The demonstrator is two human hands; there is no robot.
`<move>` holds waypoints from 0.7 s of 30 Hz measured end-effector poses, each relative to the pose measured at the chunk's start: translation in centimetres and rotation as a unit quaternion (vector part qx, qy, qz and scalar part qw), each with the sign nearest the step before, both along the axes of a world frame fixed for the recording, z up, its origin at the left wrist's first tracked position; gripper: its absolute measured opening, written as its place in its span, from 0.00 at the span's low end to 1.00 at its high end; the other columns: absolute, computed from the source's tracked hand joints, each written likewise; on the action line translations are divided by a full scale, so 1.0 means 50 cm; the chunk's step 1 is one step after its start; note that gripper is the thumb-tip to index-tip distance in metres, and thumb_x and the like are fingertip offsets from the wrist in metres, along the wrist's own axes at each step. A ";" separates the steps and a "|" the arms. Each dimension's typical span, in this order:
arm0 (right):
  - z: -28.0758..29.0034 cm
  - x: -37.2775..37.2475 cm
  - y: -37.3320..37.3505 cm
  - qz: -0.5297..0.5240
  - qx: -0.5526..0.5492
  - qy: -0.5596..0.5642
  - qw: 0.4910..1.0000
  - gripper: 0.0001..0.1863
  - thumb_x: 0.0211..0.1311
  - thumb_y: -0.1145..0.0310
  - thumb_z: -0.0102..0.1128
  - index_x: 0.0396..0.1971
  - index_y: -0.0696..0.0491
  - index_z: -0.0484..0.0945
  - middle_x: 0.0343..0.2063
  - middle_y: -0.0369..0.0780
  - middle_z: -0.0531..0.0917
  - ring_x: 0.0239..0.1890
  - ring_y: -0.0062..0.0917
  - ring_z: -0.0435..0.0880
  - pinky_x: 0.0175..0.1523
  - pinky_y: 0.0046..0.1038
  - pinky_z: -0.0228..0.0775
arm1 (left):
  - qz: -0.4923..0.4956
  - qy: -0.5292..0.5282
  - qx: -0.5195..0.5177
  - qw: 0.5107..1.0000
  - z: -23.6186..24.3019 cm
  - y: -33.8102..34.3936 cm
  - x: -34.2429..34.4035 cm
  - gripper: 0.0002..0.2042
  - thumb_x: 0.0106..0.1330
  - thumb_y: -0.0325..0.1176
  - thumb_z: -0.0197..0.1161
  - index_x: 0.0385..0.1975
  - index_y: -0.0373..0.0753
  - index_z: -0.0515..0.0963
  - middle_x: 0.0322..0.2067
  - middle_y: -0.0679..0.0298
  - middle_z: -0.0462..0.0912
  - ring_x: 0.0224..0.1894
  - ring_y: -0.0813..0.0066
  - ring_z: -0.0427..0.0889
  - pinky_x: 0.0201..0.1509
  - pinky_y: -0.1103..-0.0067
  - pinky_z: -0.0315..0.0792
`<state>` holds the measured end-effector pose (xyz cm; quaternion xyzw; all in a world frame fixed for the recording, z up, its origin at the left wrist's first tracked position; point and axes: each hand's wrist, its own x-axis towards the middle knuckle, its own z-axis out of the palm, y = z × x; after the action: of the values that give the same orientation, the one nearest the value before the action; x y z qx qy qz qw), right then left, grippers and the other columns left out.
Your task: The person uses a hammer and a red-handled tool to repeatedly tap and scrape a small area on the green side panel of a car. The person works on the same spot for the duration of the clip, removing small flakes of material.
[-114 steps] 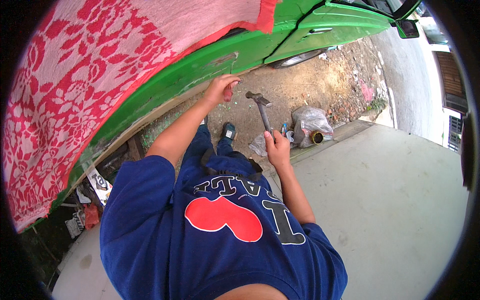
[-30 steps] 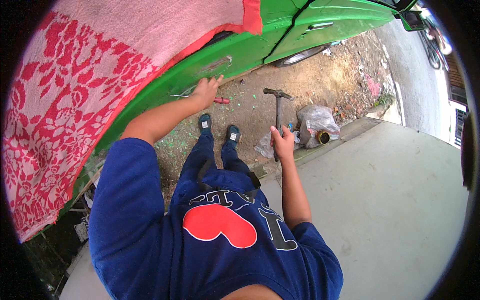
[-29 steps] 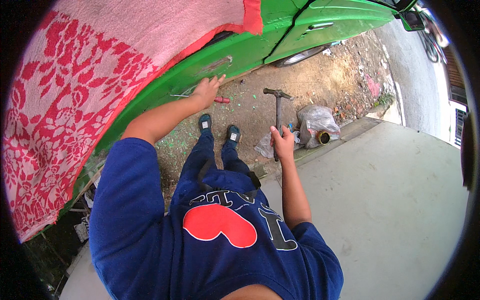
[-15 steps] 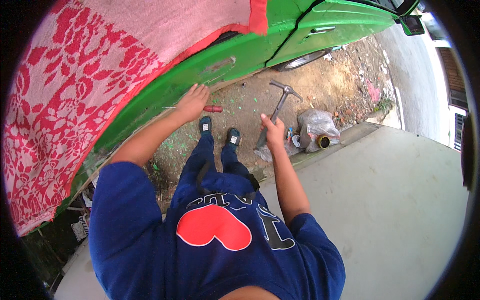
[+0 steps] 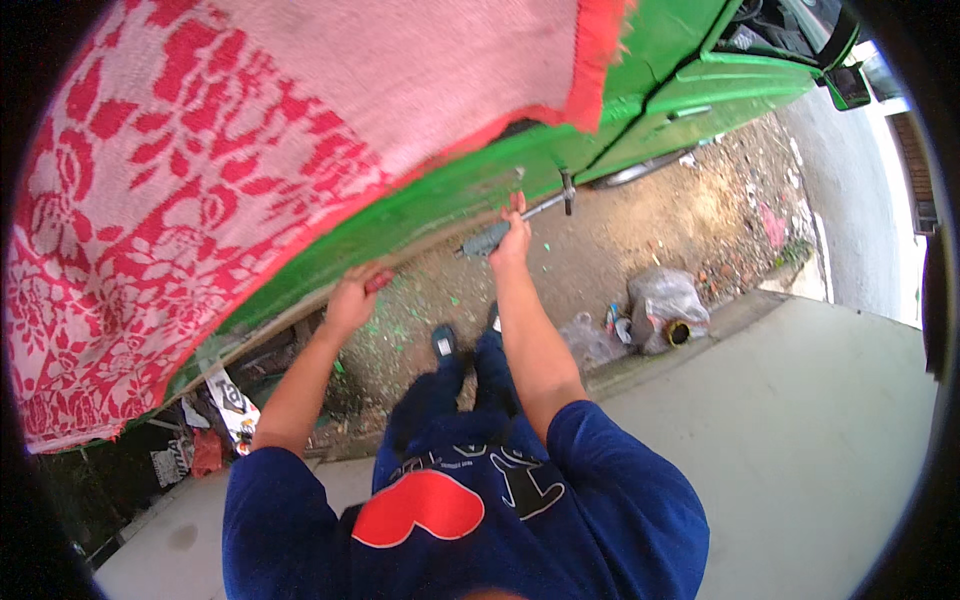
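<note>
My right hand [image 5: 512,240] grips a hammer [image 5: 545,207] by its grey handle. The hammer's metal head is beside the lower side of a green car [image 5: 440,190]; I cannot tell whether it touches the panel. Lower and to the left, my left hand [image 5: 348,305] is closed around the red handle of a screwdriver [image 5: 380,281]. Its thin shaft is hidden in this view. A pink and red patterned towel [image 5: 320,70] is draped over the car's upper side.
Green paint flakes lie on the dirt around my shoes [image 5: 444,342]. To the right sit a clear plastic bag [image 5: 660,300] and an open can [image 5: 678,332], beside a pale concrete slab [image 5: 780,420]. A side mirror [image 5: 848,87] sticks out at the far right.
My right hand with the hammer has moved up and left to the car's side. My left hand, with the screwdriver, has dropped back from the panel. The view has shifted slightly.
</note>
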<state>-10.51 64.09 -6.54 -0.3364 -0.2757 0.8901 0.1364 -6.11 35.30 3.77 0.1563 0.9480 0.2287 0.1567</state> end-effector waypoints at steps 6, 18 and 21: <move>0.017 -0.022 -0.069 -0.007 0.025 0.017 1.000 0.41 0.52 0.75 0.47 0.71 0.49 0.52 0.66 0.41 0.60 0.65 0.31 0.62 0.65 0.28 0.55 | 0.015 -0.023 -0.002 1.000 -0.009 -0.069 -0.015 0.22 0.56 0.23 0.53 0.54 0.39 0.74 0.55 0.53 0.75 0.57 0.52 0.72 0.63 0.66 0.65; -0.038 0.027 -0.128 0.068 0.170 0.005 0.983 0.41 0.51 0.77 0.43 0.70 0.57 0.50 0.71 0.42 0.53 0.70 0.36 0.58 0.64 0.28 0.55 | 0.001 -0.124 0.058 0.991 -0.031 -0.014 -0.068 0.24 0.56 0.25 0.51 0.56 0.38 0.72 0.56 0.49 0.73 0.58 0.51 0.72 0.62 0.69 0.66; -0.036 0.010 -0.141 0.023 0.196 0.030 0.980 0.40 0.52 0.78 0.42 0.70 0.57 0.50 0.71 0.40 0.52 0.69 0.36 0.58 0.61 0.27 0.58 | 0.011 -0.179 0.022 0.984 -0.027 -0.008 -0.083 0.25 0.56 0.26 0.51 0.58 0.37 0.70 0.56 0.49 0.74 0.58 0.52 0.72 0.62 0.70 0.65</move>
<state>-10.00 57.06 -8.36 -0.2697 -0.4482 0.8315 0.1871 -10.25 34.88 2.44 0.1056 0.9011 0.2760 0.3173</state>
